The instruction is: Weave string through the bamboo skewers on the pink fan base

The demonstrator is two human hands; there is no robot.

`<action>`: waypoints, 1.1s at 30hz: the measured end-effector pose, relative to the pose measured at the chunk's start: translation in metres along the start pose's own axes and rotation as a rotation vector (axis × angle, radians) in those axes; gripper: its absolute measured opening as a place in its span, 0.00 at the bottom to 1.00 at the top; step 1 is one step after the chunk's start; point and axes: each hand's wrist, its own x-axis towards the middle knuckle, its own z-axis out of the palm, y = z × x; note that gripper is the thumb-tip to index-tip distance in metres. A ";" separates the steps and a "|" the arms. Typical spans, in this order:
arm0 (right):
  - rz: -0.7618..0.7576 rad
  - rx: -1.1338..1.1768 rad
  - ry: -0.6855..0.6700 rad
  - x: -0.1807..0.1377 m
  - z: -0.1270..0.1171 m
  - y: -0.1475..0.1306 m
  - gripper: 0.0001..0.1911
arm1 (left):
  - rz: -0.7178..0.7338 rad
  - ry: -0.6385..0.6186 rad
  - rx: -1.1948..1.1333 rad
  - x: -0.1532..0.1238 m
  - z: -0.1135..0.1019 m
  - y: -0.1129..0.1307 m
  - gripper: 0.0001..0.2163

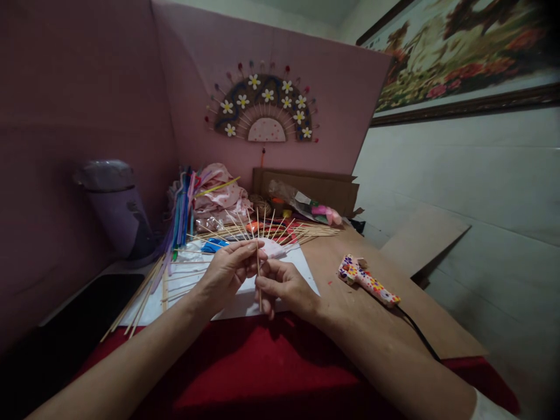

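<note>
A thin, pale wooden stick (258, 268) is gripped by the fingers of the left hand (236, 262) and right hand (286, 286); a flower-patterned, gun-shaped tool (371, 283) lies at three o'clock.

A framed painting (464, 64) hangs on the tiled wall (503, 169); a purple container (114, 216) stands at left.

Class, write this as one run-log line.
left hand: pinching thin tan wooden stick; right hand: holding it lower; flower-patterned glue gun: on brown cardboard

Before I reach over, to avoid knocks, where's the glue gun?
Head view, right side: the glue gun lies on brown cardboard, right of the right hand.
</note>
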 end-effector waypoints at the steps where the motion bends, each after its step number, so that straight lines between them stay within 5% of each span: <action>1: 0.001 -0.006 -0.001 0.000 0.000 0.000 0.15 | 0.010 0.003 -0.001 0.000 0.000 0.000 0.09; 19: 0.061 -0.045 0.084 -0.004 0.008 0.001 0.13 | 0.069 -0.043 0.036 0.001 -0.006 0.003 0.12; 33: -0.041 -0.149 0.206 -0.002 0.008 0.000 0.09 | 0.055 -0.028 0.108 0.002 -0.004 -0.002 0.07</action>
